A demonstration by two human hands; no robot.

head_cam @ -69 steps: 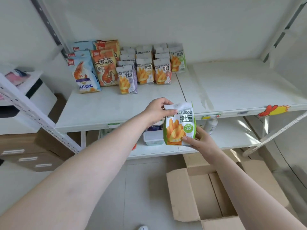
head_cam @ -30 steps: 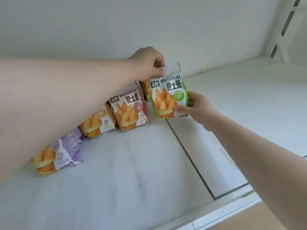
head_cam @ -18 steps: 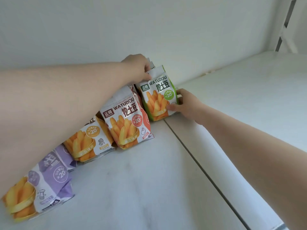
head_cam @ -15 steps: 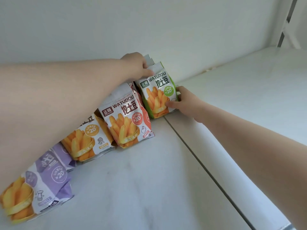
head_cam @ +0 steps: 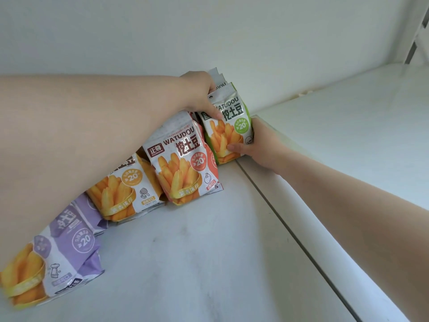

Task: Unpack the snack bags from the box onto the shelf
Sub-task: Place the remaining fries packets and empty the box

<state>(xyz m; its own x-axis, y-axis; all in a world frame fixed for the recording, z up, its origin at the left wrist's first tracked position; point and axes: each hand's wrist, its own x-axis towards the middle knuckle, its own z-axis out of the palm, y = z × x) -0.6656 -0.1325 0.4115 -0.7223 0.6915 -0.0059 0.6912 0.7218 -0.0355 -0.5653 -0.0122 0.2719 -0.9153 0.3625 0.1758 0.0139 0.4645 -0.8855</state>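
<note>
A green fries snack bag (head_cam: 228, 126) stands upright at the back of the white shelf (head_cam: 185, 263), in front of more bags of its kind. My left hand (head_cam: 200, 94) grips its top left corner, thumb on the front. My right hand (head_cam: 257, 142) holds its lower right side, thumb pressed on the front. Left of it stand a red bag (head_cam: 183, 163), an orange bag (head_cam: 125, 189) and purple bags (head_cam: 58, 254). The box is out of view.
A seam (head_cam: 278, 219) splits the shelf into two boards; the right board (head_cam: 348, 140) runs to a white upright (head_cam: 415, 43) at the far right. A white wall (head_cam: 209, 31) closes the back.
The green bag came up from near the box, was carried to the back of the shelf and set down at the right end of the row. The camera moved closer.
</note>
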